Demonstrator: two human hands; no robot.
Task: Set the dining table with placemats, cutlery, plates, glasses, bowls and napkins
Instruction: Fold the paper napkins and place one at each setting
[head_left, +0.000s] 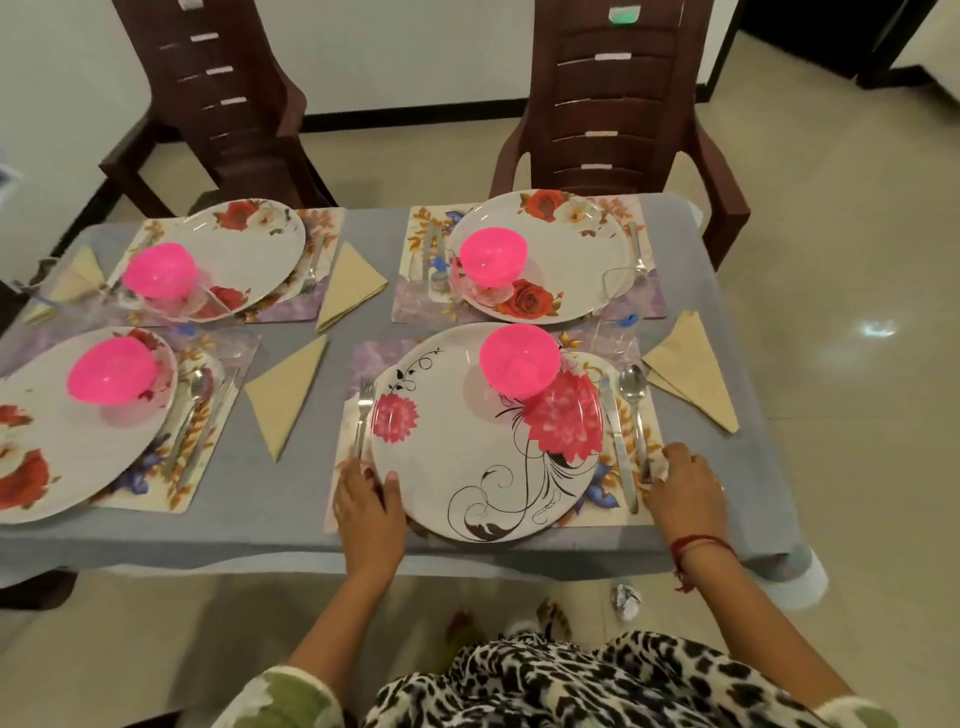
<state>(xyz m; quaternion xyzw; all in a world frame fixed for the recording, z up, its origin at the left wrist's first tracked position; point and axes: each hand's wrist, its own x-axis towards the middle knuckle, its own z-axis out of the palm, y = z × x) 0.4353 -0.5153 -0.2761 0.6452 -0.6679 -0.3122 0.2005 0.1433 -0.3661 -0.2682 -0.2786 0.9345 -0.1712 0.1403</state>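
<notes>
- Head view: the left grip clamps the near left rim of the flowered plate, thumb laid on top.
- That plate lies on a placemat at the near edge of the bench, with a pink bowl standing on its far side.
- A fork lies left of the plate; a knife and spoon lie right.
- The right grip sits curled at the spoon's handle end; whether it clamps anything I cannot tell.
- A folded napkin lies just right of the placemat.
</notes>
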